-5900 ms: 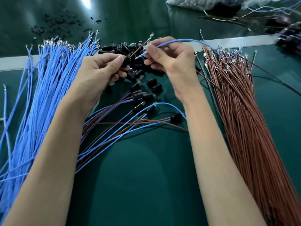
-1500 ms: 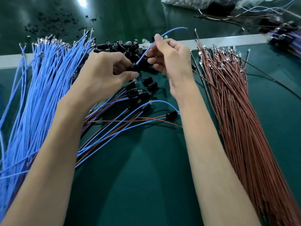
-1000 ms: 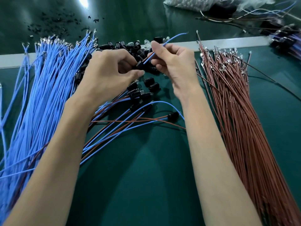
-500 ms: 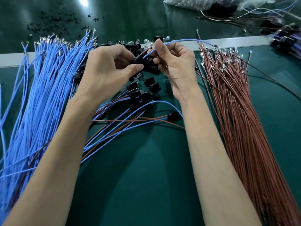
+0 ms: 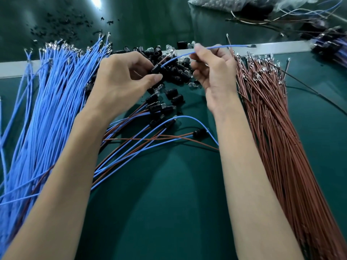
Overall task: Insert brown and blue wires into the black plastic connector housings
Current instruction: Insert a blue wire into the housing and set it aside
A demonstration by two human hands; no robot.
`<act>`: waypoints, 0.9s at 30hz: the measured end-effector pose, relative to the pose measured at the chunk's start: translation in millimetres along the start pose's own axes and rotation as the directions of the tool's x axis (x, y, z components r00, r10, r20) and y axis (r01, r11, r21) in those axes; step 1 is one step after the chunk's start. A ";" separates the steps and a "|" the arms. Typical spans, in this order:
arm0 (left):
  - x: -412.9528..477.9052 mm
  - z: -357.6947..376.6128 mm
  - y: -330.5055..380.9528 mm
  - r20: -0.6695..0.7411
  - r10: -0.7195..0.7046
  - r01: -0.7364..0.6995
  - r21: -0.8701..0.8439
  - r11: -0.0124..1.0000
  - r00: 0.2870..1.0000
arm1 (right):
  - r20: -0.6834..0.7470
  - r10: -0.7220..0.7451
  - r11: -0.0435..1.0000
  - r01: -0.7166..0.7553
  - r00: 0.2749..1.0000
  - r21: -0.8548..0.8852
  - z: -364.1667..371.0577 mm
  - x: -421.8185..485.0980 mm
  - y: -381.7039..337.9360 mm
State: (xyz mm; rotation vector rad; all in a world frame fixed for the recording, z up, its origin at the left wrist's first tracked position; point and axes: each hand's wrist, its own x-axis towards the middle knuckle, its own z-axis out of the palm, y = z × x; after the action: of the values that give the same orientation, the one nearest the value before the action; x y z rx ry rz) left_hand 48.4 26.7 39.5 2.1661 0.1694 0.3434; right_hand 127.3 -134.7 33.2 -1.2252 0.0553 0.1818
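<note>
left hand (image 5: 124, 81) pinching a black housing (image 5: 156, 69), right hand (image 5: 214, 70) gripping the blue wire (image 5: 212, 47) that runs into it

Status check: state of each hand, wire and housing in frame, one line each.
left hand: grips black housing
right hand: pinches blue wire
blue wire: end meets black housing, seating hidden
loose housings: piled, unwired
blue wire bundle: lying loose, left
brown wire bundle: lying loose, right
wired housings: lying between forearms
</note>
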 end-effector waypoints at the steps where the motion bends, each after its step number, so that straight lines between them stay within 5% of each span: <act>1: 0.2 0.0 -0.6 0.001 0.001 -0.001 0.006 1.000 1.000 | 0.039 0.006 0.998 -0.004 0.999 -0.058 -1.6 -0.1 -0.7; 12: -0.2 9.4 -0.5 0.086 0.008 -0.008 -0.003 1.000 0.996 | 0.365 0.124 0.845 0.095 0.923 -0.526 -1.4 -9.4 -3.8; 16: 2.6 5.3 -3.3 0.062 -0.030 0.032 -0.027 0.999 0.998 | 0.298 0.119 0.923 0.005 0.947 -0.385 -2.4 -5.9 -5.9; 21: 2.9 -0.2 -5.6 0.016 -0.039 0.039 -0.012 0.999 0.999 | 0.152 -0.046 0.999 0.045 0.987 0.009 -6.0 -0.9 -7.2; 27: 2.6 2.3 -6.2 0.022 -0.006 0.006 -0.009 1.000 1.000 | 0.118 -0.151 0.983 0.162 0.981 -0.089 -4.1 -0.9 -1.5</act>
State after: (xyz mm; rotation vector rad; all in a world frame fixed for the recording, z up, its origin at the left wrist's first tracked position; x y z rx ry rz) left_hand 51.6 29.1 33.7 2.1588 0.1614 0.3166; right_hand 126.9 -139.2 33.3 -1.3097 -0.1484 0.1160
